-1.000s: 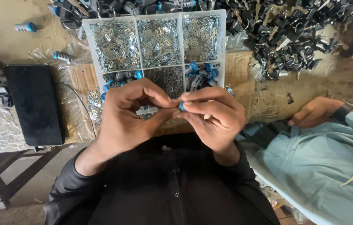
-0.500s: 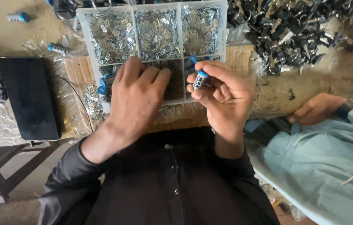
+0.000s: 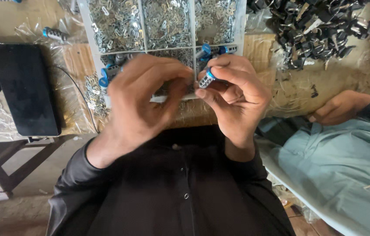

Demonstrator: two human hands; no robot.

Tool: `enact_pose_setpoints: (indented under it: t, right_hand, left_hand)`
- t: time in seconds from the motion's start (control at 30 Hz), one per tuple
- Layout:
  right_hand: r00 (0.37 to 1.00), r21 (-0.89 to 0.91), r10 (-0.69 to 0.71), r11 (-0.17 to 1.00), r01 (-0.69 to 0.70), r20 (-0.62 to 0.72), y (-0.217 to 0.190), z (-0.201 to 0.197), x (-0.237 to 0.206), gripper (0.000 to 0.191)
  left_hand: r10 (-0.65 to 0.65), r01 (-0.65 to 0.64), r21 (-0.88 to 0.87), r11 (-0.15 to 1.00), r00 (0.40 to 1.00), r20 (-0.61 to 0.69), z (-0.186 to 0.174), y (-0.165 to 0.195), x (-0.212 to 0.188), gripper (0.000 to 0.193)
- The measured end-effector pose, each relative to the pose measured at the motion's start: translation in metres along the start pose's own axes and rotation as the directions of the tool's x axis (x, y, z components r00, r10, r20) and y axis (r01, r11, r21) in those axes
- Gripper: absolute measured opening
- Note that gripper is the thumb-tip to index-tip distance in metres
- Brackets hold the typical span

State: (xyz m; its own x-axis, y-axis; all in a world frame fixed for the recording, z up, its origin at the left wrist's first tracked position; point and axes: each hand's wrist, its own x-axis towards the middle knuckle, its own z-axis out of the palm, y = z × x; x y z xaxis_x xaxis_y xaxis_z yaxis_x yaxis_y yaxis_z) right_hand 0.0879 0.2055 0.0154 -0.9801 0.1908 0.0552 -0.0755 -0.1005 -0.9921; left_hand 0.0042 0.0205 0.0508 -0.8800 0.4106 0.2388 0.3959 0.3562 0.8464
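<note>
Up close, the right hand (image 3: 237, 94) is pinching a small blue-capped part (image 3: 206, 80) while the blurred left hand (image 3: 143, 98) is curling toward it, its hold unclear, near the tray (image 3: 86, 32).

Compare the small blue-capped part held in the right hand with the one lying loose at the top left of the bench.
The blue-capped part in the right hand is pinched between fingertips, raised above the compartment tray; the loose blue-capped part lies flat on clear plastic sheeting, untouched. The held one tilts with its blue end up; the loose one points its blue end left. Both have a grey ribbed body and a blue end.
</note>
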Motion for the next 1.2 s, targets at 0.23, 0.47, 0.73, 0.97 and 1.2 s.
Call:
enact_pose_setpoints:
  t: [0.23,0.47,0.73,0.97,1.2]
  right_hand:
    - [1.000,-0.036,-0.024,0.999,0.023,-0.012,-0.002,0.000,0.002,0.040]
    - [0.999,0.018,0.037,0.999,-0.037,-0.002,0.000,0.002,0.001,0.039]
    - [1.000,-0.009,0.015,1.000,-0.015,-0.002,0.002,0.001,0.001,0.038]
    - [1.000,-0.122,-0.023,0.992,0.021,-0.013,0.002,0.002,0.000,0.035]
    - [0.999,-0.209,-0.051,0.976,0.054,0.018,0.003,0.001,0.004,0.039]
  left_hand:
    - [0.121,-0.152,0.333,0.931,0.986,0.110,0.001,-0.009,-0.002,0.024]
    - [-0.010,0.010,-0.002,1.000,0.999,0.032,-0.004,-0.015,-0.017,0.021]
    - [-0.102,0.111,-0.298,0.948,0.994,0.044,0.002,-0.009,-0.017,0.019]
    - [-0.252,0.264,-0.480,0.837,0.964,0.089,0.014,-0.005,-0.019,0.019]
    - [-0.234,0.248,-0.488,0.837,0.968,0.091,0.010,-0.009,-0.020,0.020]
